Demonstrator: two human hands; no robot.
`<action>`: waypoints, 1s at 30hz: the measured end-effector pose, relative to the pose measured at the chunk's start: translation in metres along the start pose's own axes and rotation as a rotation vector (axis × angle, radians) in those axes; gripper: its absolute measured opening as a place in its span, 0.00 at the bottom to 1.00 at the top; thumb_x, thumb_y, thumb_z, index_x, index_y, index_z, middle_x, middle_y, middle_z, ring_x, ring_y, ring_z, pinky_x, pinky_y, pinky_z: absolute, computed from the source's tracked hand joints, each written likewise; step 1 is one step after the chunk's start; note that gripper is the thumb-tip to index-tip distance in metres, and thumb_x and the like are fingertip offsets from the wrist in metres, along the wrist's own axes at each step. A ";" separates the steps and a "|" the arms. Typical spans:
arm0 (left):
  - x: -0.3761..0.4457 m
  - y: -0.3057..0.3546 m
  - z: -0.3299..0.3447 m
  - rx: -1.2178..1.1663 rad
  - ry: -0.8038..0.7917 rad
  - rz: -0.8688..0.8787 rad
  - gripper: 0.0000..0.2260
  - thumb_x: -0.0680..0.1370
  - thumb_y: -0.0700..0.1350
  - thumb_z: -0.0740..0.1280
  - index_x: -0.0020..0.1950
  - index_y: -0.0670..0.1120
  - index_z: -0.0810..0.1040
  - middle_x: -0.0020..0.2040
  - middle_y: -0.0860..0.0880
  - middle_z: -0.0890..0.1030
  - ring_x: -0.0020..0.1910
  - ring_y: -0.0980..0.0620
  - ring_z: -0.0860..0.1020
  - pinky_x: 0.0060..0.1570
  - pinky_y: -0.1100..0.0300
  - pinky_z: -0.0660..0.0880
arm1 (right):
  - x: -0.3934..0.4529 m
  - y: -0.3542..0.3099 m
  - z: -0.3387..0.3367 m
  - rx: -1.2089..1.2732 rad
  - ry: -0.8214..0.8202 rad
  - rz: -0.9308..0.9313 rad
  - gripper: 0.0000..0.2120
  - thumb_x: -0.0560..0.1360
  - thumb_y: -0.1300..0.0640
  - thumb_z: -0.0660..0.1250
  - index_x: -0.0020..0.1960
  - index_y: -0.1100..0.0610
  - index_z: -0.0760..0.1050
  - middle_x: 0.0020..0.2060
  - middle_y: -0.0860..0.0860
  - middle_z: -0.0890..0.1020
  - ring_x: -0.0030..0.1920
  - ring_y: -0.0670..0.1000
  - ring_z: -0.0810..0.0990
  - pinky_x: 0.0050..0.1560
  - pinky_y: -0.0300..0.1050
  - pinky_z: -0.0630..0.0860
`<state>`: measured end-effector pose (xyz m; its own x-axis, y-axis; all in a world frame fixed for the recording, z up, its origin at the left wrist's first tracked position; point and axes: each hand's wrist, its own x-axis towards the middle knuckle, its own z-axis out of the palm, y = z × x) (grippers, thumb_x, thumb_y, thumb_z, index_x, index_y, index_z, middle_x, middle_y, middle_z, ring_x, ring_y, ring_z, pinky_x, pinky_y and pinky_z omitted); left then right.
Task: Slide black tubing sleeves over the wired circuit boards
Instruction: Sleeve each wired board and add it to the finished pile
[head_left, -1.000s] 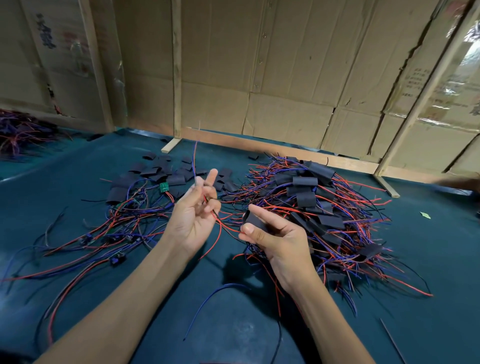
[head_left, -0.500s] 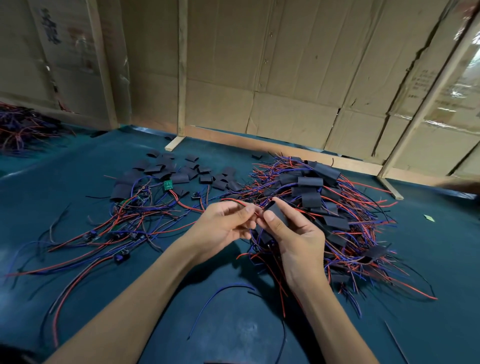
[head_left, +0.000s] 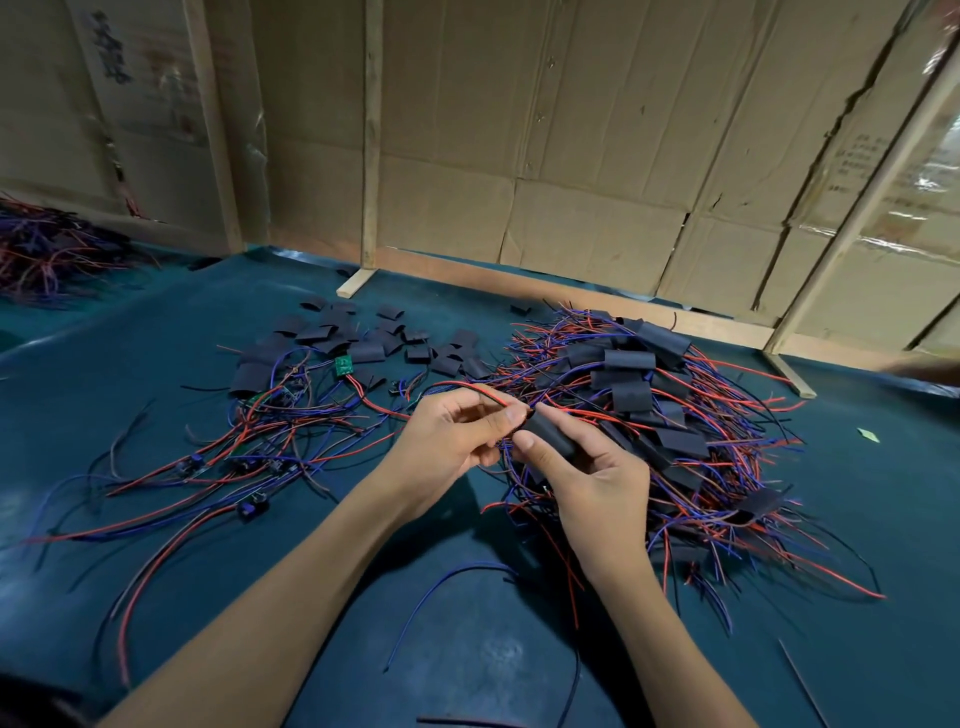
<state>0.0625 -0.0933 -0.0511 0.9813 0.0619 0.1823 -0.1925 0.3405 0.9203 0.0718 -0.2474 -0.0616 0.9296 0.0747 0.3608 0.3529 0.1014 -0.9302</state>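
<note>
Head view, mid-frame: the hands, apart a second earlier, had come together. The right hand (head_left: 597, 483) pinched a black sleeve (head_left: 553, 434) between thumb and fingers; the left hand (head_left: 452, 441) clamped red wire (head_left: 467, 387) at its mouth. Beyond, loose sleeves (head_left: 358, 343) and sleeved wire pile (head_left: 649, 395) lay on the green mat (head_left: 156, 338).
</note>
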 end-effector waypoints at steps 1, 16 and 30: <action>0.000 -0.001 0.000 0.003 0.001 -0.006 0.08 0.72 0.42 0.72 0.47 0.40 0.84 0.39 0.41 0.78 0.38 0.44 0.70 0.34 0.57 0.68 | 0.000 0.000 0.001 0.018 0.002 0.006 0.14 0.70 0.62 0.79 0.54 0.53 0.86 0.48 0.49 0.88 0.51 0.50 0.86 0.55 0.46 0.81; 0.008 0.007 -0.016 -0.451 0.100 -0.673 0.29 0.80 0.63 0.61 0.52 0.35 0.79 0.40 0.42 0.80 0.31 0.52 0.77 0.26 0.64 0.71 | 0.012 -0.002 -0.020 0.216 0.099 0.010 0.07 0.71 0.69 0.75 0.44 0.58 0.87 0.36 0.59 0.85 0.34 0.58 0.85 0.39 0.45 0.82; 0.011 0.011 -0.024 -0.472 0.157 -0.720 0.13 0.82 0.48 0.63 0.46 0.39 0.75 0.35 0.47 0.73 0.22 0.59 0.71 0.15 0.70 0.61 | 0.012 -0.015 -0.018 0.353 0.152 -0.017 0.06 0.68 0.67 0.76 0.42 0.59 0.87 0.35 0.57 0.85 0.32 0.56 0.85 0.37 0.44 0.82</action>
<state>0.0710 -0.0661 -0.0474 0.8598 -0.2010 -0.4694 0.4622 0.6969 0.5483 0.0792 -0.2660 -0.0445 0.9383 -0.0754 0.3375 0.3352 0.4388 -0.8337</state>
